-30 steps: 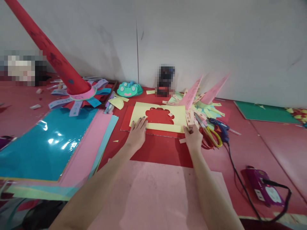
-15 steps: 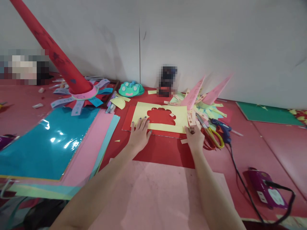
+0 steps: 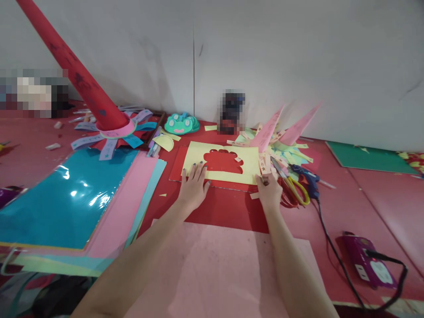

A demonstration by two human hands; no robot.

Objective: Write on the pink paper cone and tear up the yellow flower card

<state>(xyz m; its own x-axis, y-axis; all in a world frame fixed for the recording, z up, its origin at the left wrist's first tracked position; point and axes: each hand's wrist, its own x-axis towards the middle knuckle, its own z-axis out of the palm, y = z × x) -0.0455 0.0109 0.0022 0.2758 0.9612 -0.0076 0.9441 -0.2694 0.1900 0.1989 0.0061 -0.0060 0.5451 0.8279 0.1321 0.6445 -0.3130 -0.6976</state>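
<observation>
A yellow sheet of paper (image 3: 195,152) with a scalloped cut-out lies on a red board (image 3: 177,167), red showing through the opening. Flat on the sheet's lower left part rests my left hand (image 3: 194,187), fingers stretched out. My right hand (image 3: 270,191) is at the lower right corner of the sheet, its fingers bent and closed on the edge; the fingertips are partly hidden. Close beyond it lie pale printed strips (image 3: 264,162). Scissors with yellow handles (image 3: 300,191) and red-handled scissors (image 3: 287,199) are just right of this hand.
A blue glue gun (image 3: 306,180) is wired to a purple power box (image 3: 367,260). Pink paper cones (image 3: 266,130) stand behind on the right, a tall red cone (image 3: 79,79) on the left. Blue plastic-covered sheets (image 3: 73,198) and green frog cut-outs (image 3: 180,124) lie leftward.
</observation>
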